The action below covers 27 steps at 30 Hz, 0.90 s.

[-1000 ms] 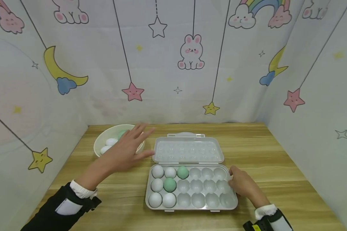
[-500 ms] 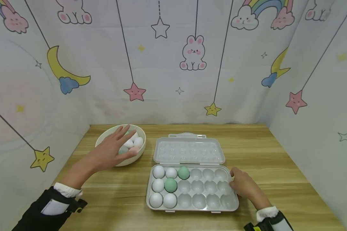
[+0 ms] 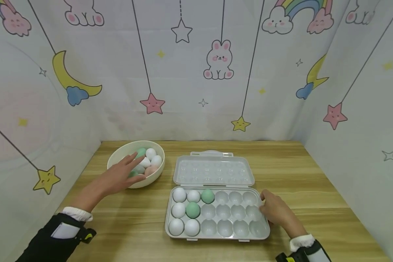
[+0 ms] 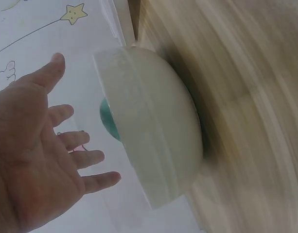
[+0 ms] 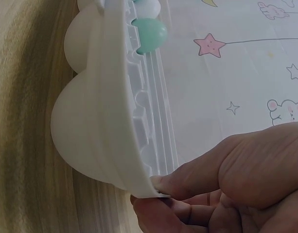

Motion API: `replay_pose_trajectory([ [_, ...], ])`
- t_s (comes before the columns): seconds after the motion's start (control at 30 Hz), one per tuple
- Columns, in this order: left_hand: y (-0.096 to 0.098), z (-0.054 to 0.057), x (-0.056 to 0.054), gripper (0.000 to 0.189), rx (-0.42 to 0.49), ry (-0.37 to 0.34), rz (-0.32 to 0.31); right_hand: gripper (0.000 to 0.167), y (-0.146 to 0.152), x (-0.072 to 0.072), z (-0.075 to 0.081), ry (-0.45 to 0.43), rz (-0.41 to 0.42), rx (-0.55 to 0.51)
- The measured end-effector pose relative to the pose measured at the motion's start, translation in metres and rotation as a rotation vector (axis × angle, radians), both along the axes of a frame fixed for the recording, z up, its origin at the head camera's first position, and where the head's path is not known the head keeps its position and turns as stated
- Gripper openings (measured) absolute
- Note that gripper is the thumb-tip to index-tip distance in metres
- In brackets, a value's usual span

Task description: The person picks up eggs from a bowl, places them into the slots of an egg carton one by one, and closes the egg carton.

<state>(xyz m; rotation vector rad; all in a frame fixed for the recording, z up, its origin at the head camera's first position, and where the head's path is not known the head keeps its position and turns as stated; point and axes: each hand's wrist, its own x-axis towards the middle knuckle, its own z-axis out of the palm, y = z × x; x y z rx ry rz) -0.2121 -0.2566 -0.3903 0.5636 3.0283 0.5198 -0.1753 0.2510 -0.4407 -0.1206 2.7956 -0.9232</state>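
My left hand (image 3: pixel 119 177) hovers over the near left side of a cream bowl (image 3: pixel 118 155), fingers spread and holding nothing. In the left wrist view its palm is empty, apart from the bowl's rim, with a green egg (image 4: pixel 109 120) showing above that rim. White, green and pink eggs (image 3: pixel 150 170) lie in the bowl, partly hidden by my hand. A white plastic egg box (image 3: pixel 216 238) stands with its lid (image 3: pixel 214 174) laid back. Several white eggs (image 3: pixel 179 210) and two green eggs (image 3: pixel 193 210) fill its left cups. My right hand (image 3: pixel 278 209) pinches the box's right rim, thumb above and fingers below.
Both containers stand on a wood-grain table (image 3: pixel 314 189), the bowl to the left of the box. A white cloth (image 3: pixel 183 80) printed with stars, rabbits and moons encloses the back and sides.
My left hand has moved left and toward me, from beside the lid to over the bowl's near side, uncovering more eggs. My right hand keeps its grip on the egg box.
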Motion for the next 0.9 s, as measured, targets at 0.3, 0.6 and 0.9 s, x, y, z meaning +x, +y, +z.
replay_pose_trajectory([
  [0.3, -0.012, -0.024, -0.003, 0.059, -0.023, -0.04, -0.017, 0.018, 0.0, 0.0, 0.0, -0.007, -0.002, 0.001],
  [0.6, -0.011, -0.029, -0.003, 0.049, 0.011, 0.003, -0.049, 0.019, 0.0, -0.001, 0.002, 0.017, 0.015, 0.033],
  [0.9, -0.013, -0.024, -0.005, 0.037, 0.026, -0.002, -0.088, 0.019, 0.001, 0.0, 0.001, -0.002, 0.009, 0.021],
])
